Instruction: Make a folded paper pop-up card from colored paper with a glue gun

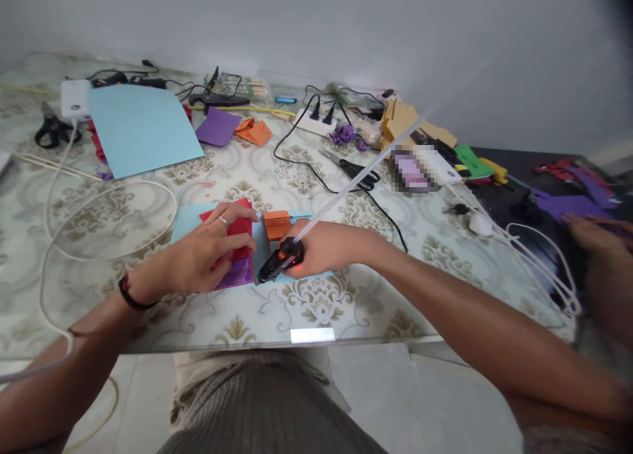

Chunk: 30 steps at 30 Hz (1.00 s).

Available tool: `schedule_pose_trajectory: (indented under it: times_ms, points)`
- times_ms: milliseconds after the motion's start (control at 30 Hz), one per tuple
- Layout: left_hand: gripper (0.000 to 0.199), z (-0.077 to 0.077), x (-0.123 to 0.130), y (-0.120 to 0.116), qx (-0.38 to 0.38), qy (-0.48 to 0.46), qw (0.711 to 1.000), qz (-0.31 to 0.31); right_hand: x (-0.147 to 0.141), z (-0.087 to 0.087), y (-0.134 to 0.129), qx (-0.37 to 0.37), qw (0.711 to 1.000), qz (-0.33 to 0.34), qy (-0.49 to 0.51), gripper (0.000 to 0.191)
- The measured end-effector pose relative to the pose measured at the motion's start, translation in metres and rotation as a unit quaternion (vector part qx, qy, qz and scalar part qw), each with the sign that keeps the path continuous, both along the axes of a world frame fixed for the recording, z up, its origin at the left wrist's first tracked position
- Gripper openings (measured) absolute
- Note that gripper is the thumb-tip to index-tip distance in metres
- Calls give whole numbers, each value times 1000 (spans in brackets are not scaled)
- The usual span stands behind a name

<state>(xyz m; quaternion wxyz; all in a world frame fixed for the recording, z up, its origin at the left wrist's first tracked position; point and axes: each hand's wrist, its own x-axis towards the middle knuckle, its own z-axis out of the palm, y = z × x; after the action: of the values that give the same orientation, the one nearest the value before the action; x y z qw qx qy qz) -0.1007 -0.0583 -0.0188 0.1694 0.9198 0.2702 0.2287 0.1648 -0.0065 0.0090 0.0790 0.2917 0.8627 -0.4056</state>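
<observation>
My right hand (316, 248) is wrapped round a black glue gun (277, 259), with a long clear glue stick (366, 170) rising from its back. The gun's nozzle points down at the right edge of a red and purple folded paper piece (237, 276). My left hand (210, 250) lies on that piece with its fingers bent and apart, pressing it down. Under both sits a light blue sheet (185, 220). An orange folded paper piece (276, 225) rests on the blue sheet between my hands.
A large light blue sheet (143, 128), purple paper (217, 126), orange paper (254, 132), a power strip (315, 122) and black scissors (359, 174) lie farther back. White cables loop at both sides. Another person's hand (598, 233) touches purple paper at the right.
</observation>
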Motion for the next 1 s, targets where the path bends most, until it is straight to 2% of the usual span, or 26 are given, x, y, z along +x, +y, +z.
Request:
schedule_pose_trajectory:
  times_ms: [333, 533, 833, 1000]
  points:
    - [47, 0, 0, 1, 4, 1, 1000, 1, -10, 5, 4, 34, 999, 12, -19, 19]
    - [47, 1, -1, 1, 2, 10, 1000, -3, -12, 10, 6, 51, 999, 15, -1, 12]
    - [46, 1, -2, 1, -15, 4, 1000, 5, -13, 11, 13, 84, 996, 10, -16, 17]
    - [43, 7, 0, 0, -22, -11, 1000, 6, -17, 16, 14, 103, 994, 8, -39, 7]
